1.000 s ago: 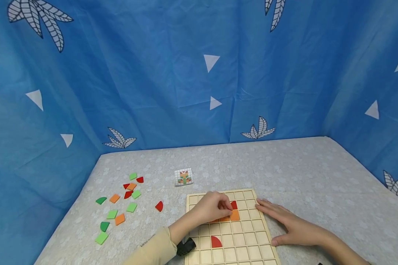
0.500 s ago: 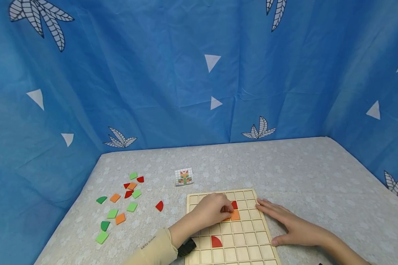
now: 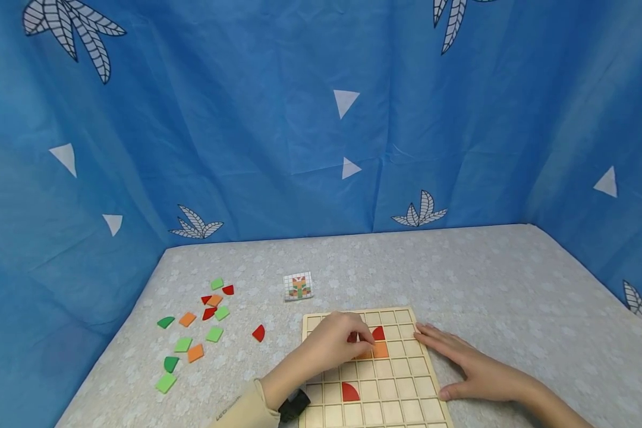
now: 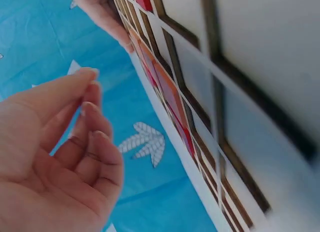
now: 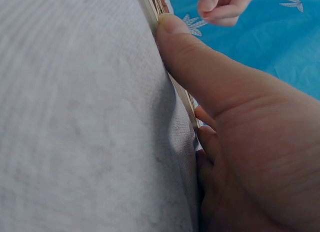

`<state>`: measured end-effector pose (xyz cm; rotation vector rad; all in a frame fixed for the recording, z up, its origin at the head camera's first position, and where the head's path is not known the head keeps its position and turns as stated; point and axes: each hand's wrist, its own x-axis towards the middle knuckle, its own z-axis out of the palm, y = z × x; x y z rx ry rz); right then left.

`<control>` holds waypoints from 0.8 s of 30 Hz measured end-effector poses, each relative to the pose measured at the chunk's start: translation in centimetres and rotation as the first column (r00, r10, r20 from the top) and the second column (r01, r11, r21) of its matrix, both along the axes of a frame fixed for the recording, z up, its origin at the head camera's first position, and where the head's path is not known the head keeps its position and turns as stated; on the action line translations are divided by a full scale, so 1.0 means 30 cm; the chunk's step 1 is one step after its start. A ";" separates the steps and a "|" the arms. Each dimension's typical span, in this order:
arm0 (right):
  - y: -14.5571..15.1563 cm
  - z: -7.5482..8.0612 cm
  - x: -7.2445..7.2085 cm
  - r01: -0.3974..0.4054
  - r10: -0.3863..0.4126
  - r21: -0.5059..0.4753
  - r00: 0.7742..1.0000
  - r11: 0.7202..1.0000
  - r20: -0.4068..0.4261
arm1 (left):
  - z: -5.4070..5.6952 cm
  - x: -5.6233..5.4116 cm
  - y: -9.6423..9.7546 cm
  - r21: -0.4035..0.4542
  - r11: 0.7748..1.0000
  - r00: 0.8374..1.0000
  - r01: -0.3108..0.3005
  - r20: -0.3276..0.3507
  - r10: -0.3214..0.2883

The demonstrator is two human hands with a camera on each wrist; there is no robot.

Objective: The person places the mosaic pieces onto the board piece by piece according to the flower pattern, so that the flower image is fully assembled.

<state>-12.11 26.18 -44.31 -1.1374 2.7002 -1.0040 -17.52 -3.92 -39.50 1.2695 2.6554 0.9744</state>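
Observation:
My left hand [image 3: 336, 342] hovers over the upper part of a pale wooden grid board [image 3: 387, 389]. Its fingers are curled, with thumb and index tips brought together, and the left wrist view shows nothing between them. Right by the fingertips lie a red quarter-circle piece [image 3: 378, 333] and an orange square piece [image 3: 380, 349] in the cells; more orange and red shows partly behind the hand. Lower on the board is another red quarter-circle [image 3: 350, 392]. My right hand [image 3: 476, 365] rests along the board's right edge, fingers extended, its thumb [image 5: 187, 49] touching the rim.
Loose light green squares [image 3: 183, 345], orange squares [image 3: 195, 353], dark green quarter-circles [image 3: 171, 364] and red ones [image 3: 209, 313] are scattered on the left of the table. One red piece [image 3: 258, 333] lies nearer the board. A patterned card [image 3: 298, 286] lies behind it.
The left hand has drawn back slightly to the left over the board, showing more red between thumb and fingers. The right hand stays on the board's edge. The head view has shifted a little.

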 end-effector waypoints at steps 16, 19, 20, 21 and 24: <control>0.000 0.003 -0.004 -0.016 0.016 -0.022 1.000 1.000 0.017 | -0.044 -0.081 -0.359 0.163 0.905 0.918 -0.392 0.122 0.376; -0.001 0.005 -0.004 -0.021 0.021 -0.025 1.000 0.999 0.013 | -0.040 -0.108 -0.458 0.169 0.833 0.849 -0.526 0.151 0.506; 0.000 0.005 -0.005 -0.019 0.019 -0.025 1.000 1.000 0.014 | -0.037 -0.117 -0.491 0.174 0.808 0.825 -0.563 0.163 0.541; 0.000 0.005 -0.004 -0.016 0.017 -0.025 1.000 1.000 0.012 | -0.034 -0.125 -0.522 0.174 0.780 0.798 -0.601 0.177 0.576; 0.000 0.007 -0.004 -0.009 0.009 -0.021 1.000 1.000 0.023 | -0.028 -0.143 -0.610 0.190 0.700 0.725 -0.688 0.219 0.653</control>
